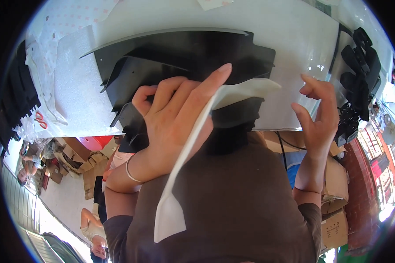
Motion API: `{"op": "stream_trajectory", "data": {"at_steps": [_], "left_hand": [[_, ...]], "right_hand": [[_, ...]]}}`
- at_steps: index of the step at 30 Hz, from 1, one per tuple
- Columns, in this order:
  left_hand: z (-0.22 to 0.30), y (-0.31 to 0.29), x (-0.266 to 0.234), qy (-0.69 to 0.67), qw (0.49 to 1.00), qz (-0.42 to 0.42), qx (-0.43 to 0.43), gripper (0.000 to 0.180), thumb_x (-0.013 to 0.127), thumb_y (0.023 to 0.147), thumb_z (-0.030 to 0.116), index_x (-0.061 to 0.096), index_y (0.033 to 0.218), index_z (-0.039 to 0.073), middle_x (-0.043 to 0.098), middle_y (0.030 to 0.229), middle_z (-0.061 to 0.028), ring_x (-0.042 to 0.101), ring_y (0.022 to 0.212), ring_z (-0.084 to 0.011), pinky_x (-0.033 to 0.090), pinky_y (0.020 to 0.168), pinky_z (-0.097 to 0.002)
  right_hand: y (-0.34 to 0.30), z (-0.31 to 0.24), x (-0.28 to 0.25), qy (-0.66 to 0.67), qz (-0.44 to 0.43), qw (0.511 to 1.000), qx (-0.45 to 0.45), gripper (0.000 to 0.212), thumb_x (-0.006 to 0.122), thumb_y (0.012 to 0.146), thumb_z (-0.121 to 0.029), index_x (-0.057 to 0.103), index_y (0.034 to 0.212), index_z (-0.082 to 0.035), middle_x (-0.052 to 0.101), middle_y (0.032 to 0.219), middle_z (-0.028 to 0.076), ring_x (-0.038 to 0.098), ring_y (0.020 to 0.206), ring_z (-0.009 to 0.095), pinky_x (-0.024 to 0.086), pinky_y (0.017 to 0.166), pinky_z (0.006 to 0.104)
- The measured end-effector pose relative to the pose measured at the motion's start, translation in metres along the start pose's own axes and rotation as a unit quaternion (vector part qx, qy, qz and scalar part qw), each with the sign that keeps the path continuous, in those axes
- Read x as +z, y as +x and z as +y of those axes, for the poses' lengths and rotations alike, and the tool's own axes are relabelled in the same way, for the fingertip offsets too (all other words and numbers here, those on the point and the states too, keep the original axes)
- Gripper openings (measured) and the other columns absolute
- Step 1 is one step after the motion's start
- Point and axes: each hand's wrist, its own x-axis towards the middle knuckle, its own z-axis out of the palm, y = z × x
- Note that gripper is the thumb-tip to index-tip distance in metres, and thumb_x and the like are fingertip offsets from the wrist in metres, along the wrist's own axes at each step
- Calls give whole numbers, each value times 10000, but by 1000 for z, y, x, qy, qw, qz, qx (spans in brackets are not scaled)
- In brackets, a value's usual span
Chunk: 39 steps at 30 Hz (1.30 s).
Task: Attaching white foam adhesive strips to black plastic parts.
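My left hand [173, 114] is over a black moulded panel [232, 48], with its forefinger stretched out and the other fingers bent. A thin white bent sheet [171, 215], seen mostly edge-on, is held between its thumb and fingers. One end of the sheet flares out over the panel; the other hangs down before my brown shirt. The panel lies on the white table [294, 52] and has curved edges, steps and small holes. My right hand [318, 111] is raised to the right of the panel, thumb and fingers apart, holding nothing.
Black parts [360, 65] are piled along the table's right side. White foam sheeting [79, 87] and clear wrap lie at the left. Cardboard boxes [335, 228] stand below on the right, more boxes [90, 175] at the left. Other people [94, 228] are at the lower left.
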Motion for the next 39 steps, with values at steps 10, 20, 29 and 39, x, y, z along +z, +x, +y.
{"op": "stream_trajectory", "data": {"at_steps": [10, 20, 29, 39], "left_hand": [[1, -1, 0, -2, 1000, -12, -15, 545, 582, 697, -20, 621, 1216, 143, 564, 753, 33, 536, 788, -130, 242, 804, -332], [-3, -1, -14, -58, 998, -36, -19, 586, 556, 698, 14, 556, 1273, 129, 554, 829, 10, 533, 835, -157, 262, 839, -343], [-1, -8, -31, -314, 944, -46, -86, 542, 497, 772, 0, 474, 1314, 7, 567, 1112, -70, 514, 883, -108, 332, 867, -277], [9, -10, -24, -484, 849, 67, -199, 478, 447, 773, -87, 506, 1246, -54, 500, 1342, -116, 437, 729, -23, 362, 614, -173]], "right_hand": [[4, 5, 30, -130, -38, 988, -77, 262, 765, 630, -5, 599, 831, -20, 563, 886, 105, 520, 867, 288, 423, 751, 348], [21, -49, -7, -15, -55, 993, -104, 127, 656, 741, -4, 532, 764, -18, 510, 810, 49, 451, 746, 171, 358, 713, 263], [4, -15, -5, 113, 69, 985, 110, 221, 561, 915, -151, 650, 1066, -16, 610, 853, 16, 480, 718, 70, 356, 648, 218], [6, -6, 11, 219, -9, 975, 21, 124, 725, 732, -105, 655, 819, -52, 555, 953, 31, 506, 943, 168, 364, 873, 285]]}}
